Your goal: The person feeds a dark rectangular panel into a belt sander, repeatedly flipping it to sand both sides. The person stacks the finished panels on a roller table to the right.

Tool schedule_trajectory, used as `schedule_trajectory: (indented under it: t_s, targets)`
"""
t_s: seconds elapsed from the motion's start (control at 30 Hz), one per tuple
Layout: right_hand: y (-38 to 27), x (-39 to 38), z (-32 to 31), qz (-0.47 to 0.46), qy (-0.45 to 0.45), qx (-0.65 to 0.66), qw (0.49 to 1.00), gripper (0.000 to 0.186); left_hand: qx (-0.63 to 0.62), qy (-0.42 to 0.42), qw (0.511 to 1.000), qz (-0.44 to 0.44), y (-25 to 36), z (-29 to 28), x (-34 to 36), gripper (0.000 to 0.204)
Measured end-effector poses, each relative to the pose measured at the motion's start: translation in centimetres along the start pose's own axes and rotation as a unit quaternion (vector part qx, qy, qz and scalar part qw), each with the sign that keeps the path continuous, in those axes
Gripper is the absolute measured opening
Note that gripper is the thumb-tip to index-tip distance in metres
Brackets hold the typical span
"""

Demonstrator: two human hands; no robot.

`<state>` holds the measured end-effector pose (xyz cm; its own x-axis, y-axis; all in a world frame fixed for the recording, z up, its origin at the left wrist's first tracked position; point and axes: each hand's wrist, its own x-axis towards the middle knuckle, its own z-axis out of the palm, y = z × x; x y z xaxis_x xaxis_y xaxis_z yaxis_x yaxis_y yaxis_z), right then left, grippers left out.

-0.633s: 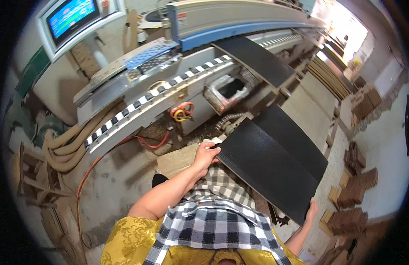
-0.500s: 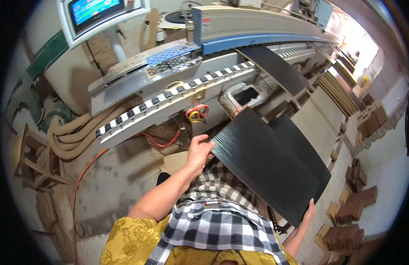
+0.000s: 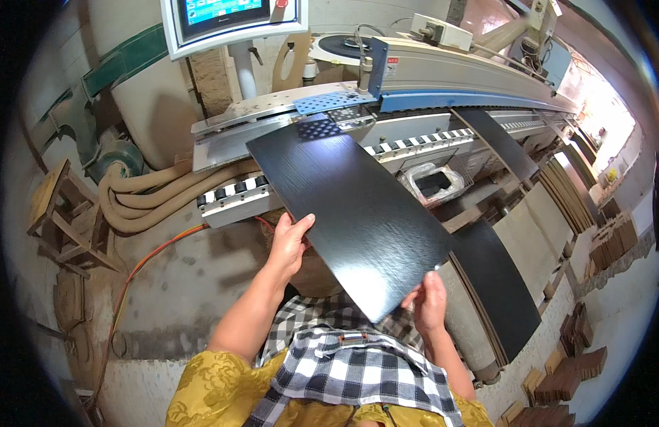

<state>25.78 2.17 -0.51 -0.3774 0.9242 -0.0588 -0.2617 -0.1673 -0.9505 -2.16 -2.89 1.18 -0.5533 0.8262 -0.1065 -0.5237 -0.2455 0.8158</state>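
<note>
While both hands gripped it, a black panel [image 3: 358, 213] slanted across the middle of the frame, from the upper left of centre down to a near corner just above the person's lap. Its top face showed a fine grain and caught a bright glare toward that lower corner. The left hand [image 3: 288, 245] was clamped on the panel's left long edge, its thumb lying over the rim; the other fingers were mostly hidden beneath. The right hand [image 3: 429, 299] was closed around the right edge near the lower end, with fingertips against the rim. The far end overlapped the machine's roller track [image 3: 233, 193] in the view; whether it touched the track could not be told.

Right of the right hand, another black panel [image 3: 501, 292] lay on top of a stack. A third dark panel [image 3: 494, 142] lay at upper right, beside the machine's long grey beam [image 3: 464, 67] with its blue lower strip. Between these, right of centre, sat a plastic-lined box [image 3: 435, 183]. A blue perforated plate [image 3: 333, 101] stood out at upper centre, below and right of a lit screen [image 3: 226, 11]. Thick tan hoses [image 3: 144, 196] curled at the left, near a wooden stool [image 3: 66, 217]. Bundled brown strips [image 3: 561, 384] filled the lower right. A checked apron [image 3: 365, 363] spread across the bottom centre.
</note>
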Motion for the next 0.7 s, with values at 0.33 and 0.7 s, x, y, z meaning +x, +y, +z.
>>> schedule_trajectory:
  t_s: [0.33, 0.7]
  targets:
    - [1.7, 1.5, 6.9, 0.132, -0.304, -0.057, 0.942, 0.035, 0.071, 0.057, 0.99, 0.106, 3.5, -4.8, -4.7, 0.052]
    - [6.0, -0.6, -0.6, -0.087, -0.107, -0.481, 0.866, 0.024, 0.128, 0.043, 0.988, 0.069, 5.0, -7.5, -4.1, 0.055]
